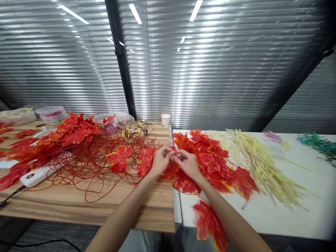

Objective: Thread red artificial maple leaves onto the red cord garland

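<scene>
My left hand (160,160) and my right hand (187,163) meet above the seam between two tables, fingertips pinched close together. A thin loop of red cord (175,151) shows between them, and both hands grip it. Just left of my left hand lie two red artificial maple leaves, one (147,160) almost touching it and another (120,159) farther off. Beneath and beyond my right hand spreads a pile of red maple leaves (214,161). One leaf (208,224) hangs over the front edge below my right forearm. My fingers hide exactly how the cord runs.
Tangled red cord (97,157) covers the wooden table (154,217), beside a leaf heap (76,131) and a white power strip (47,169). Gold wrappers (132,132) and a paper cup (165,120) stand behind. Yellow strands (265,168) lie on the white table (294,220).
</scene>
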{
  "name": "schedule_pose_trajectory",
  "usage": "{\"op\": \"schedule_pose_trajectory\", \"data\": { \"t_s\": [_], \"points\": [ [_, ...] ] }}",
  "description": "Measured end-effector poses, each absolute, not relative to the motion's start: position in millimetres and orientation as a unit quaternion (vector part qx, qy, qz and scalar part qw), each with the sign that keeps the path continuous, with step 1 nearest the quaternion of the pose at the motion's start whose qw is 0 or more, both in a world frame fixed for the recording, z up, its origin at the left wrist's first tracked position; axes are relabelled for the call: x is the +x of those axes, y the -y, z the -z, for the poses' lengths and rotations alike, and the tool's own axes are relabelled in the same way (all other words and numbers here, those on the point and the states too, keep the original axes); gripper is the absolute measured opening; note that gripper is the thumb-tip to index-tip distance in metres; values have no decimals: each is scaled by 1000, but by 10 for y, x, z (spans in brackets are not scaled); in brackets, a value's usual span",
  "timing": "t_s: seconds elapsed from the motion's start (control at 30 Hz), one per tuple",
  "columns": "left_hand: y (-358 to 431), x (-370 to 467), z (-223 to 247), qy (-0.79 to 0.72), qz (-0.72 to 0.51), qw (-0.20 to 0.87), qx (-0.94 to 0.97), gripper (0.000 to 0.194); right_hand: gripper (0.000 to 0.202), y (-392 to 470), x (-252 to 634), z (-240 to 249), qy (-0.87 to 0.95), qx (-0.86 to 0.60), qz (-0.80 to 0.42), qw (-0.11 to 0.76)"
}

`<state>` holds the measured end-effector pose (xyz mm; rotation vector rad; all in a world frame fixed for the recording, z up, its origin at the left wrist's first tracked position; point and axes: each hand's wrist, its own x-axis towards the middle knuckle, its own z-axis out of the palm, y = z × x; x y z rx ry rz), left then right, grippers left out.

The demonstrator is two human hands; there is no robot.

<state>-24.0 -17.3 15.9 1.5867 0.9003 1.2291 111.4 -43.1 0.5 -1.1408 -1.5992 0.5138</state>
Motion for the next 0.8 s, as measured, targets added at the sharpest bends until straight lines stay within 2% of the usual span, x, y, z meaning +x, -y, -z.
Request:
{"op": "schedule_pose_trajectory", "data": {
  "t_s": [0.8],
  "points": [
    [160, -230, -115, -365, -501, 465, 632, 16, 14, 444, 1106, -44, 677, -462, -208, 534]
  ]
}}
